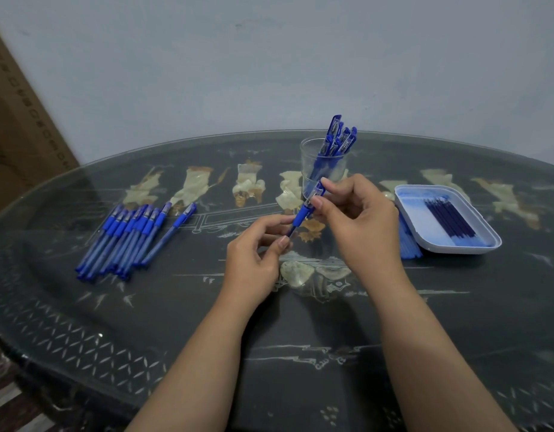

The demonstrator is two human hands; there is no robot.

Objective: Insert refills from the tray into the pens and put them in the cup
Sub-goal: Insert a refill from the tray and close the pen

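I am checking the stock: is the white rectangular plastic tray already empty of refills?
No, several thin dark blue refills lie side by side in the white rectangular plastic tray.

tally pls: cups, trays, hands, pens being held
cup: 1
tray: 1
held pen: 1
hands: 2 (left hand, right hand)
total: 5

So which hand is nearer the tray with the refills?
Right. The right hand is just left of the tray, pinching the pen; the left hand holds the pen's lower end, farther left.
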